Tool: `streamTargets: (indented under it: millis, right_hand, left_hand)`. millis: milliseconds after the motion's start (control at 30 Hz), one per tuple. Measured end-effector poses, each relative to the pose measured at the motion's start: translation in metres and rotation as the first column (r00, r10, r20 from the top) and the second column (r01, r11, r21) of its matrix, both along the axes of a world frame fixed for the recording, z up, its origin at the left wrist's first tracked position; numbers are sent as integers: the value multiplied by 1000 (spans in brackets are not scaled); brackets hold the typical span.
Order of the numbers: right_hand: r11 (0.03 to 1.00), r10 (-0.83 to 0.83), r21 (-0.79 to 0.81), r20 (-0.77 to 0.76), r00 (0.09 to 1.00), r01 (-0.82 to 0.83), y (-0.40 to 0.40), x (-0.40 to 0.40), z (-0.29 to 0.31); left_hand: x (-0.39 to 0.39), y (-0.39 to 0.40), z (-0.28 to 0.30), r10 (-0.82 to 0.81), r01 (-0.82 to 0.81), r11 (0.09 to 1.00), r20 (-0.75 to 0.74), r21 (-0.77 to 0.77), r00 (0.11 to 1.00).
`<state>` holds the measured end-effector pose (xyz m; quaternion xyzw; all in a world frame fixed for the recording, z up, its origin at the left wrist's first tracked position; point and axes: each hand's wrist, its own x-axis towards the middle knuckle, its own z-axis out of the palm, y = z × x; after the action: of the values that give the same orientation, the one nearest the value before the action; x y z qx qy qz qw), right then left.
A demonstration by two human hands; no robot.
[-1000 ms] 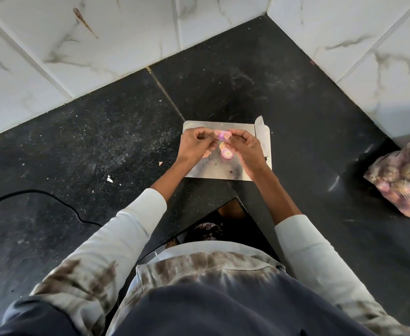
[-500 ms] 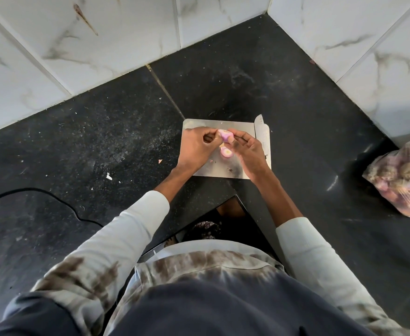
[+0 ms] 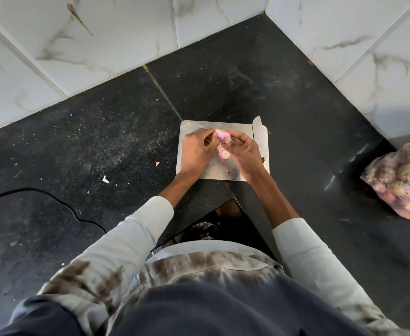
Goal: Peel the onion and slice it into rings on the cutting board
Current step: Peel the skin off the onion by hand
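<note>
Onion piece (image 3: pixel 222 135) is held just above the far part of the cutting board (image 3: pixel 237 173), pinched between both hands. Left hand (image 3: pixel 197 151) grips it from the left with curled fingers; right hand (image 3: pixel 244 149) closes on it from the right, fingertips on its upper face. Both hands are narrow, each holding the same piece. A second cut piece (image 3: pixel 224 154) lies on the board below, pale cut face up, between the two hands. Knife (image 3: pixel 260 138) rests along the board's right edge, untouched. Bag of onions (image 3: pixel 401 181) sits well apart on the dark counter (image 3: pixel 102 141) to the right.

Step, as judged: peeling the held piece; slicing into rings not begun on it. Whether any dry skin remains on it cannot be told at this size; the surface looks pink and bare.

Handling notes: piece is light, firm, rounded. Peeled flesh is likely damp and slippery, so a fingertip pinch can slide. Layers may separate if squeezed hard. Best hold: thumb and fingers on opposite curved sides, skin lifted from the cut edge. For slicing, set flat face down so it cannot roll.
</note>
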<state>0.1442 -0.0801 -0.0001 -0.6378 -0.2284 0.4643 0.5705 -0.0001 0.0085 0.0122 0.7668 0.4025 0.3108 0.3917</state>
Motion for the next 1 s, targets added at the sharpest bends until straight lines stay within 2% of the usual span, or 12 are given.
streamTargets:
  millis: [367,667,1000]
  right_hand:
    - [995,-98,20,-63,993,100,8,-21,-5]
    - [989,-130,51,-140,982,139,14,-16,-11]
    - [995,-85,52,-19,996,86,12,-8,-6]
  left_hand:
    - [14,-4,-13,143,-143,989,4,35,990]
    - [5,3,-16,44,-44,999,69,-1,997]
    - [-2,17,-9,-32,31,994,6,109,999]
